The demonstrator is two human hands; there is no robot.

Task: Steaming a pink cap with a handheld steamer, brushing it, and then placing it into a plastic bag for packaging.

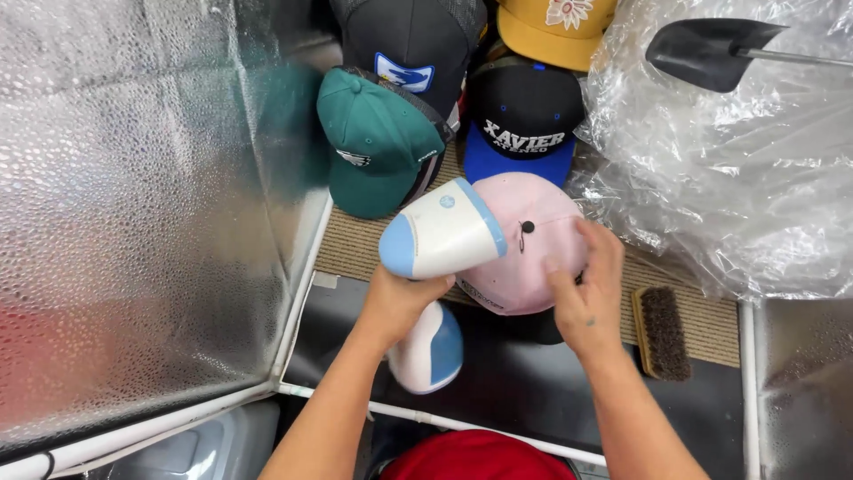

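Observation:
My left hand [397, 298] grips the handle of a white and light-blue handheld steamer [442, 233], whose head points up and right over a pink cap [524, 244]. My right hand [586, 289] rests on the right side of the pink cap, fingers curled over its crown, holding it. The steamer's rounded base [431, 351] shows below my left wrist. The pink cap lies on a tan ribbed mat [355, 249].
A green cap [378, 142], a black cap [413, 44], a black-and-blue cap [524, 120] and a yellow cap [551, 27] lie behind. A brown brush [662, 333] lies right. Crinkled clear plastic [737, 160], a black shovel-shaped tool [706, 52], a reflective wall [133, 222], a red cap [475, 455].

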